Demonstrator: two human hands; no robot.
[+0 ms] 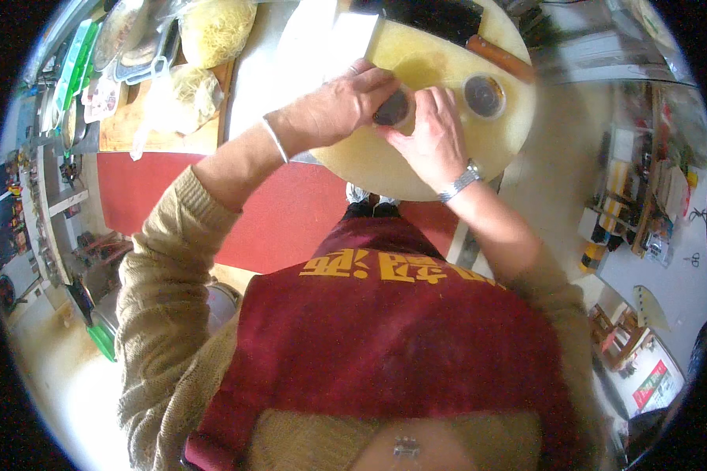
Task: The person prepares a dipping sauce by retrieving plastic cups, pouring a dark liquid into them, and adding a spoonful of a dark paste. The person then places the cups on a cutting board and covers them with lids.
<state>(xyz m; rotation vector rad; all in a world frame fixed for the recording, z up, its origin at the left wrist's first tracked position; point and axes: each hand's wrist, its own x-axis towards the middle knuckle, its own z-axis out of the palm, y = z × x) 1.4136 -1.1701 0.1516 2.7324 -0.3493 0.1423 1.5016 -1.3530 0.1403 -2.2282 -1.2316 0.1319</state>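
Observation:
Both my hands are around a small round cup of dark contents [392,108] on a round yellowish cutting board [359,159]. My left hand [353,103], with a white bangle on the wrist, has its fingers on the cup's left and far side. My right hand [433,126], wearing a metal watch, holds the near right side of its rim. A second clear cup with dark liquid [484,96] stands on the board to the right. Beyond it lies a cleaver with a dark blade [430,17] and a brown wooden handle [499,57].
A bag of yellow noodles [217,32] and a pale plastic bag [185,100] sit on a wooden board [126,126] at the left. Green-edged containers [76,65] are farther left. A white block-like object [356,35] stands at the cutting board's far left.

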